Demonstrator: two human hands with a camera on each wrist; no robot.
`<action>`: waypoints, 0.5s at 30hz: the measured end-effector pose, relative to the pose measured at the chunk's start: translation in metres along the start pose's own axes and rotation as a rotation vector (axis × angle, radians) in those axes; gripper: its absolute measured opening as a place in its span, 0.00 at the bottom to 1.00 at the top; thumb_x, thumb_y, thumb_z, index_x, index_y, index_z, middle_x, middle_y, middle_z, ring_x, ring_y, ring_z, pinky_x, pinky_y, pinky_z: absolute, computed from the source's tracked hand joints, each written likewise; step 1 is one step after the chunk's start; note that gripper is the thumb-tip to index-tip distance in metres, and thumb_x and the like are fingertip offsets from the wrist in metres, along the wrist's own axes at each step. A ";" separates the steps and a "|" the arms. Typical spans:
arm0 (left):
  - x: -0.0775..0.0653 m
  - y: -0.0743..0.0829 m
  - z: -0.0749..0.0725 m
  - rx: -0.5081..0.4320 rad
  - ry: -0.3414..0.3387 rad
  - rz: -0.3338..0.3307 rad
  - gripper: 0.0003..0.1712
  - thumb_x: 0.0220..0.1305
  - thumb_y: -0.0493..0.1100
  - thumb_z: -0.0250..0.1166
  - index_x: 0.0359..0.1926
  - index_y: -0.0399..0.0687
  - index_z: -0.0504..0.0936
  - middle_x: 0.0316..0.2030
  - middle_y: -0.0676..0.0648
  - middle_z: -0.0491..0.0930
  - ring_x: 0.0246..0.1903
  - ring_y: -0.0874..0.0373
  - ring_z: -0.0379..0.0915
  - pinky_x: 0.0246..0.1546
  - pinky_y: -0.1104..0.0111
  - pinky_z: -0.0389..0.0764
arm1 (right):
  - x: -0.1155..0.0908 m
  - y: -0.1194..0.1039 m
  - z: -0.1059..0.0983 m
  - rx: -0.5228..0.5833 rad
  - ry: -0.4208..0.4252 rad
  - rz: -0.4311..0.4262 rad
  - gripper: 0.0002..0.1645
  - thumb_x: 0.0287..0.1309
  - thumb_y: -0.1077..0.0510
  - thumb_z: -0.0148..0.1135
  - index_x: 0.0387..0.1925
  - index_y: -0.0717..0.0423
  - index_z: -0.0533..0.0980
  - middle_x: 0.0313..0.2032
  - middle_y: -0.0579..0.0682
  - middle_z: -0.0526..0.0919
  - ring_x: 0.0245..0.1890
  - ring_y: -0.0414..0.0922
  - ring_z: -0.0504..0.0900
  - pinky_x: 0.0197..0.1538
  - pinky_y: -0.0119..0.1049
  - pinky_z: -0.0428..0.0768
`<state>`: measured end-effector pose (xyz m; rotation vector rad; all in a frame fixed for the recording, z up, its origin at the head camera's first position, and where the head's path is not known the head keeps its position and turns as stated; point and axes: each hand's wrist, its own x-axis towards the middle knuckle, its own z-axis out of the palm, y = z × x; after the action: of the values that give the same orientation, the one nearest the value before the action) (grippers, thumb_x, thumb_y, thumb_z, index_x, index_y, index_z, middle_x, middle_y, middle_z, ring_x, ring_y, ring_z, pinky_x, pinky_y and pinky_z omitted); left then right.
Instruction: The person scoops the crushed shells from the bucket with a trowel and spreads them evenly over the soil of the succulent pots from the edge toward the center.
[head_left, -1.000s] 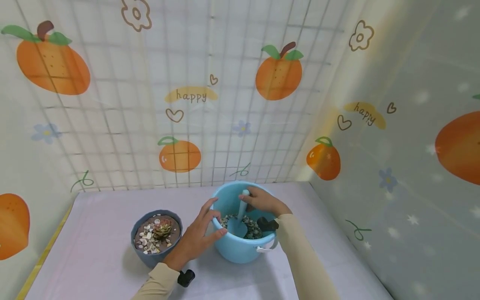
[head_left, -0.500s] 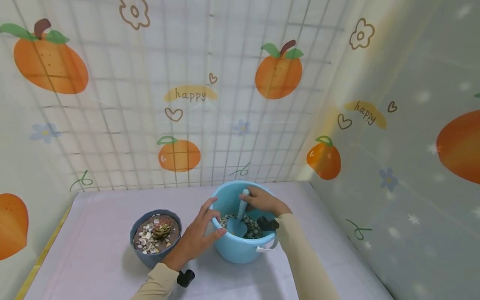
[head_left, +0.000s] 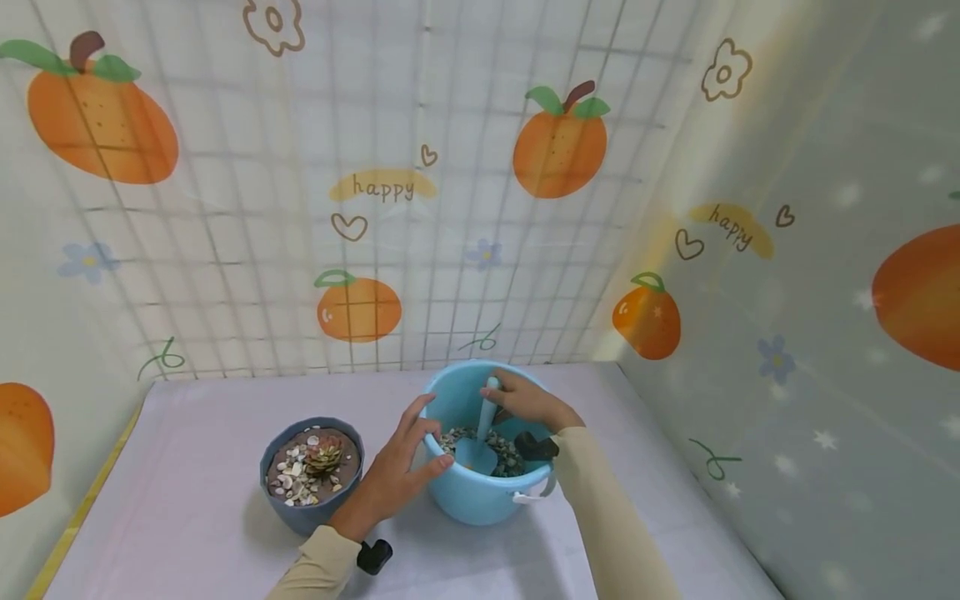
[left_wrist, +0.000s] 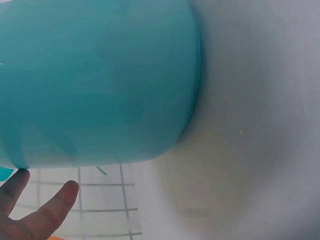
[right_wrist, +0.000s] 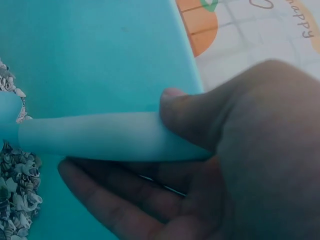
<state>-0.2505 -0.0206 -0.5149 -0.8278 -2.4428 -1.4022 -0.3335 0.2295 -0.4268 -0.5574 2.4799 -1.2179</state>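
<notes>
Blue bucket [head_left: 480, 483] near the worktop's [head_left: 187, 517] back edge, left hand [head_left: 393, 475] spread flat on its side, right hand [head_left: 528, 400] fingers wrapped round a blue scoop [head_left: 480, 437], thumb on handle clear only in wrist view, shells [right_wrist: 15, 210] inside, plant pot [head_left: 311, 475] left.

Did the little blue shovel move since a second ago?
No. The shovel keeps its blade in the shells, at the same spot inside the blue bucket, and the right hand holds its handle just as before.
</notes>
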 end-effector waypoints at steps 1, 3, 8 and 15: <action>0.000 0.000 0.000 -0.002 0.000 -0.003 0.16 0.68 0.60 0.59 0.52 0.72 0.66 0.75 0.63 0.41 0.68 0.50 0.56 0.48 0.45 0.73 | 0.000 0.000 0.000 0.003 0.002 0.005 0.13 0.75 0.55 0.49 0.36 0.60 0.63 0.36 0.61 0.70 0.44 0.55 0.78 0.47 0.53 0.79; 0.000 -0.001 0.001 -0.006 0.000 -0.005 0.16 0.68 0.60 0.59 0.52 0.73 0.66 0.75 0.64 0.41 0.68 0.50 0.55 0.48 0.45 0.73 | 0.000 0.001 0.000 0.006 0.005 0.008 0.13 0.75 0.55 0.48 0.37 0.60 0.63 0.36 0.60 0.70 0.44 0.53 0.79 0.46 0.53 0.79; 0.000 -0.001 0.001 -0.007 0.001 0.012 0.16 0.68 0.59 0.59 0.53 0.71 0.66 0.75 0.62 0.41 0.67 0.48 0.57 0.48 0.44 0.73 | 0.001 0.003 0.001 0.007 0.005 0.014 0.12 0.76 0.54 0.47 0.38 0.60 0.63 0.37 0.58 0.70 0.42 0.51 0.79 0.44 0.50 0.80; -0.001 0.001 0.000 -0.021 0.010 -0.004 0.16 0.68 0.59 0.60 0.52 0.72 0.66 0.75 0.62 0.41 0.65 0.49 0.59 0.47 0.45 0.73 | 0.004 0.004 0.001 0.021 -0.010 0.013 0.12 0.75 0.54 0.48 0.40 0.61 0.64 0.37 0.58 0.70 0.42 0.53 0.79 0.44 0.53 0.80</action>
<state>-0.2493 -0.0200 -0.5146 -0.8183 -2.4276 -1.4332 -0.3368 0.2288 -0.4310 -0.5401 2.4556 -1.2326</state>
